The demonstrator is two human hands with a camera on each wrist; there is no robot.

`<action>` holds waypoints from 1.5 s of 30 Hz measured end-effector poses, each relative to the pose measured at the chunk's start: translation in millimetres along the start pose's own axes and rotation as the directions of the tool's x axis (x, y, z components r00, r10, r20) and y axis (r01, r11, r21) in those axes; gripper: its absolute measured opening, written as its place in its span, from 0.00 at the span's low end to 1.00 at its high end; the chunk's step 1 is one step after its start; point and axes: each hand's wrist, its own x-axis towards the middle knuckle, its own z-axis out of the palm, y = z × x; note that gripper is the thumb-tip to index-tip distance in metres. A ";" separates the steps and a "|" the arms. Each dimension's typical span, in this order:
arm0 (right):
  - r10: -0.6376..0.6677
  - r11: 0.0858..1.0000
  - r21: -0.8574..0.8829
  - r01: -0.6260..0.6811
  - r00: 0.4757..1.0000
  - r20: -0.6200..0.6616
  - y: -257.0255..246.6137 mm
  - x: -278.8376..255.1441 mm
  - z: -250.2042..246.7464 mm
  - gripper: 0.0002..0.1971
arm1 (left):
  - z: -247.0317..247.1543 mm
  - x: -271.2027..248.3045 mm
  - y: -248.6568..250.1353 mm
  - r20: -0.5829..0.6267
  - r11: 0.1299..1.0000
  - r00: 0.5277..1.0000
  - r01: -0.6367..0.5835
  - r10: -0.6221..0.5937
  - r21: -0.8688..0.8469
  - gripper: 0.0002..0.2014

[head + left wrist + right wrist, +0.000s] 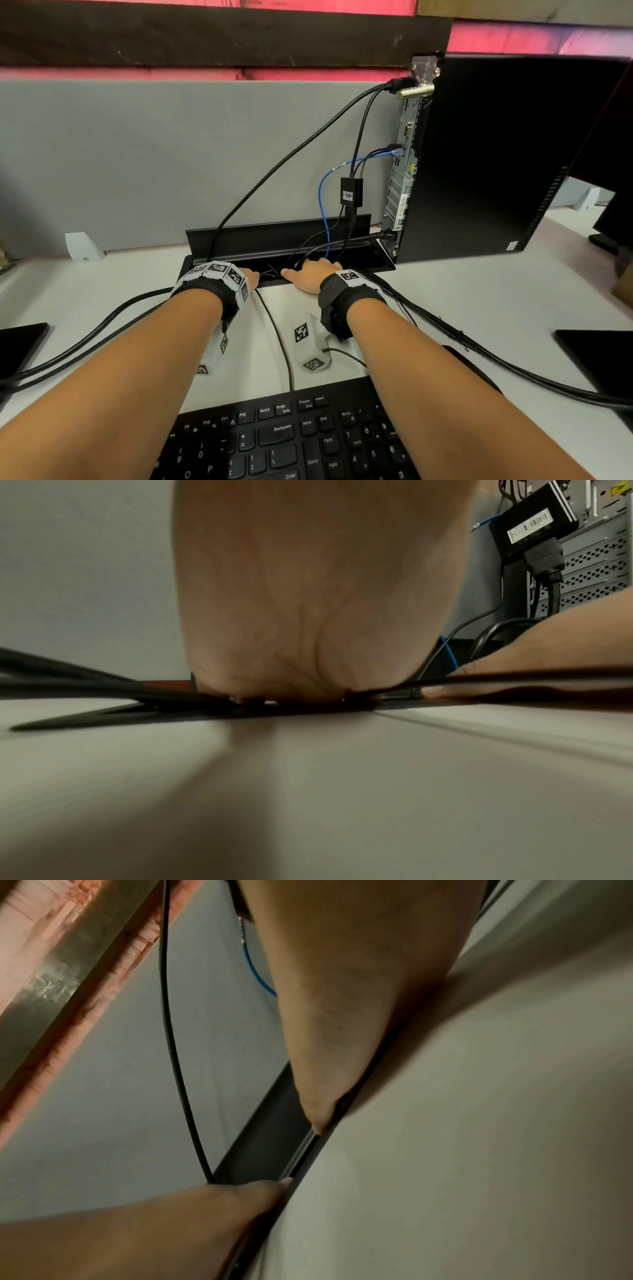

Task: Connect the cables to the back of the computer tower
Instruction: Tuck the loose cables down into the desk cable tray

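Observation:
The black computer tower (496, 154) stands at the right of the white desk, its rear panel (402, 192) facing left. A blue cable (323, 192), black cables (274, 171) and a small black adapter box (351, 192) hang from that panel and drop into the desk's cable slot (359, 263). My left hand (251, 275) and right hand (310, 277) lie side by side at the slot's front edge. Their fingers dip into the slot and are hidden there. The left wrist view shows only my left palm (318, 601). In the right wrist view my right hand's (342, 988) thumb touches the slot rim.
The slot's black lid (267, 236) stands raised against the grey partition. A black keyboard (291, 442) lies in front of me, its thin cord (279, 339) running between my wrists. Thick black cables cross the desk at left (85, 346) and right (479, 349). Dark flat bases sit at both desk edges.

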 end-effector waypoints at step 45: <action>-0.051 0.999 -0.001 0.052 0.989 -0.140 2.6 -14.0 -3.9 0.33 | 1.0 43.2 -12.4 -0.154 0.992 0.988 -0.046 0.027 -0.119 0.13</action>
